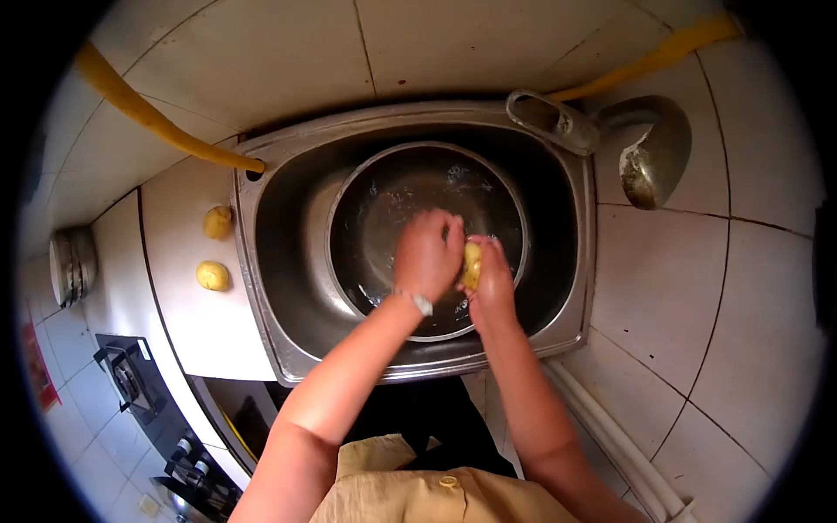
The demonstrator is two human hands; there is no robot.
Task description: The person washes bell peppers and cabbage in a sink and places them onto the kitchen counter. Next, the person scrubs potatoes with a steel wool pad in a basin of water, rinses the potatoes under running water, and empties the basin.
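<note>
Potato (472,265), pale yellow and wet-looking, sits in the right hand (493,275), whose fingers are closed round its side, over the near right part of a round metal basin (331,234). The left hand (427,253) is just beside it, its fingers bent inward; whether it touches the potato or pinches anything, I cannot tell. A pale band (422,304) circles the left wrist.

The basin stands inside a steel sink (301,279), with clear liquid showing in it. Left of the sink, two more yellow potatoes (212,275) lie apart on a white counter (222,336). A yellow hose (148,118) runs down to a hole at the sink's corner. Right of the sink, a metal scoop-like piece (658,157) rests on pale tiles (649,261) with dark joints. Farther left are a stove (128,375) and metal pans (73,266).

Both hands are blurred, and the fingers cover part of the potato. The pans and stove are distorted near the dark edge, and the lower left corner's dark items are hard to make out.
</note>
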